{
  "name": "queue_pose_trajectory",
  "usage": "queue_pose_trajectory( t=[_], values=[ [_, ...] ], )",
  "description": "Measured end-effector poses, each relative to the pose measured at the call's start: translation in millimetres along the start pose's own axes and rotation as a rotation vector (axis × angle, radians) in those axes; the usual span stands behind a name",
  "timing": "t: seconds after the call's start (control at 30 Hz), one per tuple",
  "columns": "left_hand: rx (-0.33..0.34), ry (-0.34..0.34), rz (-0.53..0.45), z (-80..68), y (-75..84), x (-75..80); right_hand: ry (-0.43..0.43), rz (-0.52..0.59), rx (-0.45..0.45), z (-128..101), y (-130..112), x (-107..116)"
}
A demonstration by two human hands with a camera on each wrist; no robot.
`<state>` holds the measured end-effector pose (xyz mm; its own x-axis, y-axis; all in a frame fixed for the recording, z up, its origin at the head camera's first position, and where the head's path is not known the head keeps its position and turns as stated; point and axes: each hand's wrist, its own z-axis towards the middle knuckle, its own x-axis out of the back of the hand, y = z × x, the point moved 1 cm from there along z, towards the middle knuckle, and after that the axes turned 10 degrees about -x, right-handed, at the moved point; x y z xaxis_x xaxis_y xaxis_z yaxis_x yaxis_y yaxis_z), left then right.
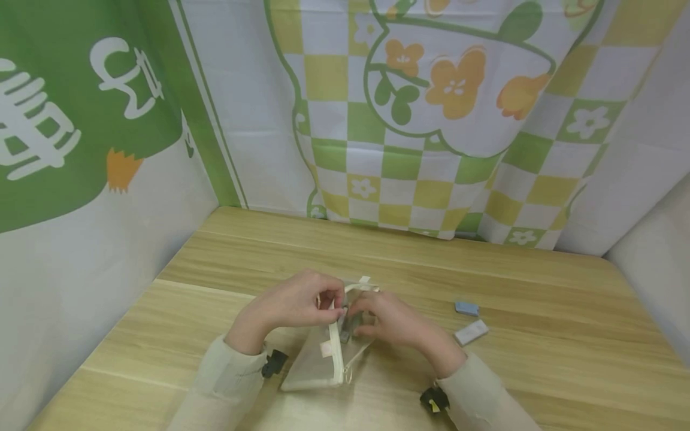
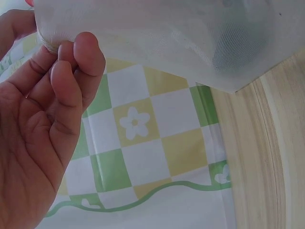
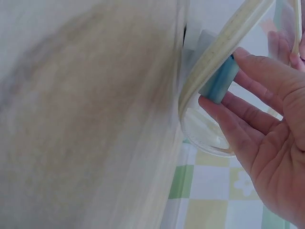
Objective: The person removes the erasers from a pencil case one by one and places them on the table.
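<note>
A translucent mesh zipper pouch lies on the wooden table with its open mouth raised between both hands. My left hand pinches the pouch's upper edge between thumb and fingers; in the left wrist view the left hand grips the mesh. My right hand holds a small blue block at the opening. In the right wrist view the right hand has that blue block at its fingertips, just behind the cream zipper rim.
Right of the hands, two small pieces lie on the table: a blue block and a pale grey-white block. A checked green, yellow and white cloth backdrop closes the back, with cloth walls at both sides.
</note>
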<state>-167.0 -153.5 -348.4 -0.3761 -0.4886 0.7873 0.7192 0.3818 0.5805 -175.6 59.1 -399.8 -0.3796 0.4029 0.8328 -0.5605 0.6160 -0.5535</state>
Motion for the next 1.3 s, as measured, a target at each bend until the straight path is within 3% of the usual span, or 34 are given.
queue_pose_trajectory(
  t=[0.6,0.93,1.3],
  values=[
    [-0.003,-0.013,0.007,1.1,-2.5,-0.5,0.046,-0.024,0.088,-8,-2,4],
    [0.002,-0.013,-0.007,1.2,-1.4,-1.2,0.049,0.002,0.017,-20,-2,11],
    [-0.002,-0.010,-0.013,1.7,-1.6,-2.8,0.088,0.013,0.010,-30,3,16]
  ],
)
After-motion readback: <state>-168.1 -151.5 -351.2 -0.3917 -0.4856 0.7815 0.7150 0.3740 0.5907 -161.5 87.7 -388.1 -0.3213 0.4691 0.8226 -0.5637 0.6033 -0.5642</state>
